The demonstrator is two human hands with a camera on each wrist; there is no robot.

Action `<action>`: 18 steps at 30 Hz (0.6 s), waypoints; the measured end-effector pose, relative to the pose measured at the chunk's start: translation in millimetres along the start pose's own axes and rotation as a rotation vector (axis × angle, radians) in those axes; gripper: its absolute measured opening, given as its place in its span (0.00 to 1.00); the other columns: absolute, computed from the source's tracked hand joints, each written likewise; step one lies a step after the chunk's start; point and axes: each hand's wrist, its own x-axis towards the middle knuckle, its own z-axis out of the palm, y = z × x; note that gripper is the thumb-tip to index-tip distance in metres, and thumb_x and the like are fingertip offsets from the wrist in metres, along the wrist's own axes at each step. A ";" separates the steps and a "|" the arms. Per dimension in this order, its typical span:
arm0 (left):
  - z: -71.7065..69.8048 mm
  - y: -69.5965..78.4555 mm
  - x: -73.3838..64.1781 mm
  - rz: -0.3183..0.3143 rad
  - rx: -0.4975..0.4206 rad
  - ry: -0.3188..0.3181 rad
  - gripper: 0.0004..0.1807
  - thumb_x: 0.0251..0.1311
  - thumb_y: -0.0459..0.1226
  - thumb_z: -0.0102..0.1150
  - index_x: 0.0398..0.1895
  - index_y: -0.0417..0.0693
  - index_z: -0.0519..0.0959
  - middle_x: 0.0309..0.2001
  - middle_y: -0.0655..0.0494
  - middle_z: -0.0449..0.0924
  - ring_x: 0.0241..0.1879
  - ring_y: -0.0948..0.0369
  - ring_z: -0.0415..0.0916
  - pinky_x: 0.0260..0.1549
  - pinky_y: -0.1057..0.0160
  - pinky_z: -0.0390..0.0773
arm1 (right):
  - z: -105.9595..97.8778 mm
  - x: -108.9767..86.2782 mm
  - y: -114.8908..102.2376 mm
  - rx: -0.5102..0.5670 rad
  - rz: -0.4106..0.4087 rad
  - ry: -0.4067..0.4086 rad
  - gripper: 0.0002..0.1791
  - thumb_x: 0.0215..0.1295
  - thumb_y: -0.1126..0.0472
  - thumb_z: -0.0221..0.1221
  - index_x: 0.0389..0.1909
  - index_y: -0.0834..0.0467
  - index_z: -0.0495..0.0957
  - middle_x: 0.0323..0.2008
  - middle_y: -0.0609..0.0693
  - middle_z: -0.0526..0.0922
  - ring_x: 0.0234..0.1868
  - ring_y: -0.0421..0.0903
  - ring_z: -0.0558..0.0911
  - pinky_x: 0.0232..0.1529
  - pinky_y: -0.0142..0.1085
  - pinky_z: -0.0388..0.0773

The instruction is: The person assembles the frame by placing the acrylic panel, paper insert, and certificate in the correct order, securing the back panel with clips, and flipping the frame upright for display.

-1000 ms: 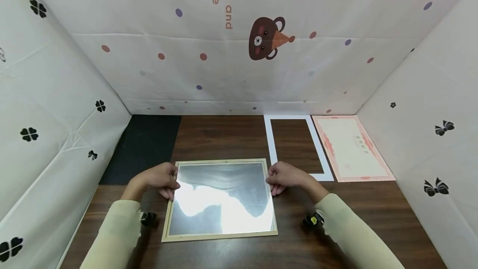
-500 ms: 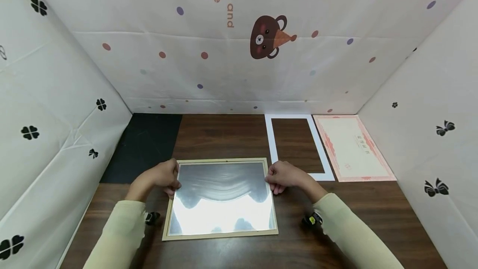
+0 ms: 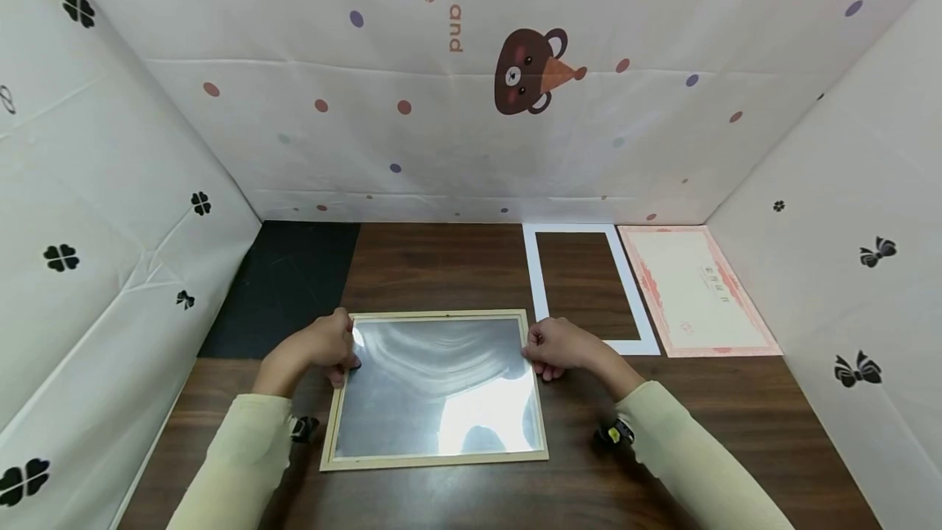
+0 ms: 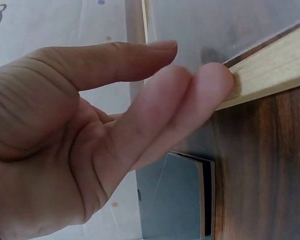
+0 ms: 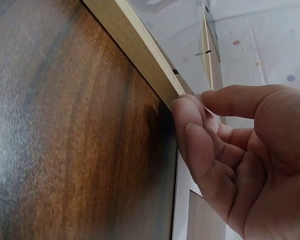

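A pale wooden picture frame [image 3: 434, 461] lies on the dark table, with a shiny clear sheet [image 3: 412, 399] inside its rim. My left hand [image 3: 320, 352] grips the upper part of the left side; in the left wrist view the thumb is above the sheet and two fingers touch the wooden rim [image 4: 275, 65] from outside. On the opposite side, my right hand [image 3: 562, 346] pinches the rim, its fingertips against the outer wood [image 5: 145, 50] in the right wrist view. Exactly how the thumbs meet the sheet is partly hidden.
A black board [image 3: 283, 285] lies at the back left. Behind my right hand is a white rectangular mat border [image 3: 625, 285], and beside it a pink-bordered certificate [image 3: 684, 289]. White printed cloth walls [image 3: 441, 137] enclose the back and sides.
Bright reflections on the sheet have shifted and shrunk toward the lower right. My left hand has moved slightly up and right along the rim; the right hand stays almost in place.
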 end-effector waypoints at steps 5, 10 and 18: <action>-3.3 -5.8 -1.2 0.009 0.023 0.019 0.26 0.60 0.27 0.69 0.53 0.32 0.63 0.29 0.38 0.80 0.18 0.54 0.82 0.22 0.55 0.84 | 0.9 0.6 -0.1 -0.015 0.000 0.007 0.15 0.75 0.58 0.59 0.27 0.59 0.79 0.21 0.51 0.84 0.19 0.43 0.84 0.22 0.36 0.83; -4.7 -14.4 -0.2 0.008 0.002 0.054 0.25 0.60 0.29 0.70 0.51 0.32 0.63 0.29 0.40 0.79 0.18 0.55 0.81 0.21 0.56 0.84 | 1.7 0.4 -1.9 -0.025 0.000 0.015 0.15 0.75 0.59 0.60 0.25 0.58 0.79 0.21 0.51 0.84 0.20 0.44 0.84 0.23 0.36 0.83; 1.8 -16.3 5.7 -0.013 -0.010 0.079 0.23 0.58 0.27 0.70 0.49 0.34 0.65 0.30 0.40 0.78 0.16 0.56 0.80 0.19 0.58 0.84 | 5.9 1.9 -2.4 -0.123 -0.056 0.055 0.17 0.73 0.59 0.61 0.22 0.55 0.77 0.17 0.48 0.82 0.17 0.42 0.82 0.22 0.34 0.79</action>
